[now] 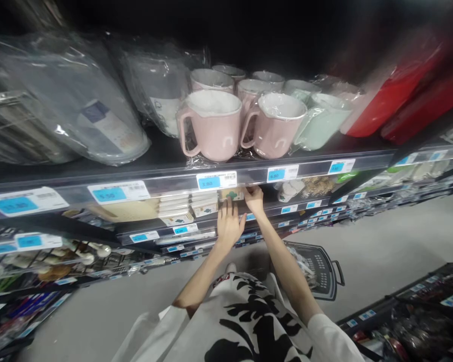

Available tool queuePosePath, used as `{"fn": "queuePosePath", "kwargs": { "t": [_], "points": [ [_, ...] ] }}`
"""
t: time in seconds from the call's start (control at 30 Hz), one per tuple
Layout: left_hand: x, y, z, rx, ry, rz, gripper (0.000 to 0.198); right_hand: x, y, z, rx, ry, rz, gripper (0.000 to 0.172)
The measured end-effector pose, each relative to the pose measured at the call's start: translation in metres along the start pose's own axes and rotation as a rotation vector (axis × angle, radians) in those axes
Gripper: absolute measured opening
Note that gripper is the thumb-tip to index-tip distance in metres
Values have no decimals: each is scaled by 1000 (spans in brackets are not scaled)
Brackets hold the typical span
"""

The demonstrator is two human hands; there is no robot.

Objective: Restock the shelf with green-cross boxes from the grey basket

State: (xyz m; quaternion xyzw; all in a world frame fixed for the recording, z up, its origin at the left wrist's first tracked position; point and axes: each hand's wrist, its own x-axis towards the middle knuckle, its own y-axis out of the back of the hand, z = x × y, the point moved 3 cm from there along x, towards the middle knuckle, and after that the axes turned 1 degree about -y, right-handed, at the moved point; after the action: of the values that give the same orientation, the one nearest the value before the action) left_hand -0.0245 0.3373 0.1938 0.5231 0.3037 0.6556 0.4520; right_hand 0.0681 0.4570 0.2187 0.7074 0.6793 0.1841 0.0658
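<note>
On the lower shelf, a small cream box with a green cactus print (pixel 232 194) sits beneath the upper shelf's edge. My left hand (pixel 229 223) lies against its front, fingers stretched out and thumb apart. At the box's right side is my right hand (pixel 253 200), its fingers bent and closed against the box's edge. The upper shelf's lip partly covers those fingertips. To the left stand stacks of similar white and cream boxes (pixel 205 207), with cactus prints showing on their fronts.
Pink mugs (pixel 215 125) and a mint mug (pixel 324 123) in clear wrap stand above my hands. Plastic jugs (pixel 101 120) are at upper left, red items (pixel 396 95) at upper right. Price tags line the shelf lip (pixel 249 173). A grey shopping basket (pixel 322 271) rests on the floor.
</note>
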Motion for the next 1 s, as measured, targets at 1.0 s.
{"fn": "queuePosePath", "kwargs": {
  "t": [1.0],
  "points": [
    [-2,9,0,-34,5,-17,49,-10,2,-4,128,46,31,37]
  ]
}}
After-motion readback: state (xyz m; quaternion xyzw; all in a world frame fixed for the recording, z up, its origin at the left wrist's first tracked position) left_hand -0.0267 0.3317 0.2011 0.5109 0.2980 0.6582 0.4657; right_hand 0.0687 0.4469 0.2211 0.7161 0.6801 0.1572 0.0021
